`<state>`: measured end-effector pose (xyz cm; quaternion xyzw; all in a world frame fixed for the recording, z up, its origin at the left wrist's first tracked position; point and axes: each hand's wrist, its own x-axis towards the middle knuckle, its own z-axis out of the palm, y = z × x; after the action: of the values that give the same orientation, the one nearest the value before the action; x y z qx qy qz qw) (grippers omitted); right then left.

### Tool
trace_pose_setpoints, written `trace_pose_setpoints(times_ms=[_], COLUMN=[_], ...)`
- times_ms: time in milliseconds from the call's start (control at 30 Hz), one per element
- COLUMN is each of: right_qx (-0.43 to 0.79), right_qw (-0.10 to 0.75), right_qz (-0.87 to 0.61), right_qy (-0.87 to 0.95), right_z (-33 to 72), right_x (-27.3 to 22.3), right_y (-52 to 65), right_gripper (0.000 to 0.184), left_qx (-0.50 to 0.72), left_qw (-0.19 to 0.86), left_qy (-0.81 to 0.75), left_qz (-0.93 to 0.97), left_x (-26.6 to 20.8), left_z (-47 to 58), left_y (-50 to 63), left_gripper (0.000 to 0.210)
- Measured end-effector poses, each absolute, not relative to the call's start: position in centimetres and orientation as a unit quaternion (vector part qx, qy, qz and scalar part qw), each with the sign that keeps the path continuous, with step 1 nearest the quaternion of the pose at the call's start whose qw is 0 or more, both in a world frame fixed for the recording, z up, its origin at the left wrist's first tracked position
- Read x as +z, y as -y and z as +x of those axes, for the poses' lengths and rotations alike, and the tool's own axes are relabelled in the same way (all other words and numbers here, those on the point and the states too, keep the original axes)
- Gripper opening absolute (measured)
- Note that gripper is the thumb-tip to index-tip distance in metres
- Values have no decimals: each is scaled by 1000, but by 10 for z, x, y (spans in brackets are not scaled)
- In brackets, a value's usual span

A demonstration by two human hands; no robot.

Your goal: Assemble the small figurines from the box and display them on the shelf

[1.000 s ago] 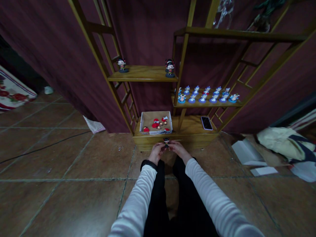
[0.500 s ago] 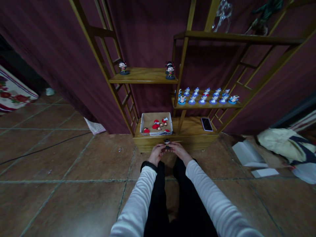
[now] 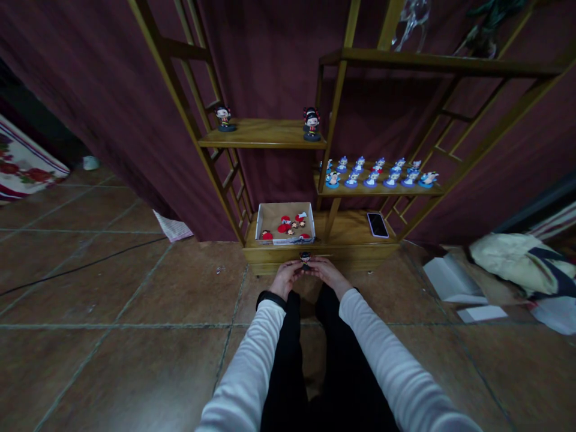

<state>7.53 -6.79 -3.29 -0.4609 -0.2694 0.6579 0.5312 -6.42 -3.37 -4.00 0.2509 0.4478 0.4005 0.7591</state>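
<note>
Between my two hands is a small black-haired doll figurine (image 3: 305,259), held upright in front of the shelf unit's base. My left hand (image 3: 287,276) closes on its left side, and my right hand (image 3: 328,273) grips it from the right; the fingertips partly cover its lower part. Just beyond the hands, an open shallow box (image 3: 270,215) holds several red discs and small doll-head pieces. Two similar figurines stand on the shelf above: one at the left end (image 3: 224,119) and one at the right end (image 3: 311,124).
Several blue and white figurines (image 3: 371,179) stand in rows on the right shelf (image 3: 382,191). A phone (image 3: 377,225) lies on the base board. White box parts (image 3: 454,279) and a pale bag (image 3: 522,261) are on the floor at right. A black cable (image 3: 90,264) crosses the floor at left.
Both hands keep the doll figurine in nearly the same place. The camera view has shifted slightly, so the upper shelves appear a little higher and further right.
</note>
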Motion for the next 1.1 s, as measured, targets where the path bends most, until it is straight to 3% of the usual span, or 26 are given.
trace_pose_setpoints(times_ms=[567,1100], right_qx=[661,554], right_qw=[529,506], right_qz=[-452,-562], right_qy=[282,349], right_z=[75,77], right_x=[-36,-53], right_y=[68,58], right_gripper=[17,30], left_qx=[421,413], left_qw=[758,750], left_qy=[-443,-457], left_qz=[227,239], left_x=[-43,-49], left_z=[-63,-64], left_y=[34,33], left_gripper=[15,19])
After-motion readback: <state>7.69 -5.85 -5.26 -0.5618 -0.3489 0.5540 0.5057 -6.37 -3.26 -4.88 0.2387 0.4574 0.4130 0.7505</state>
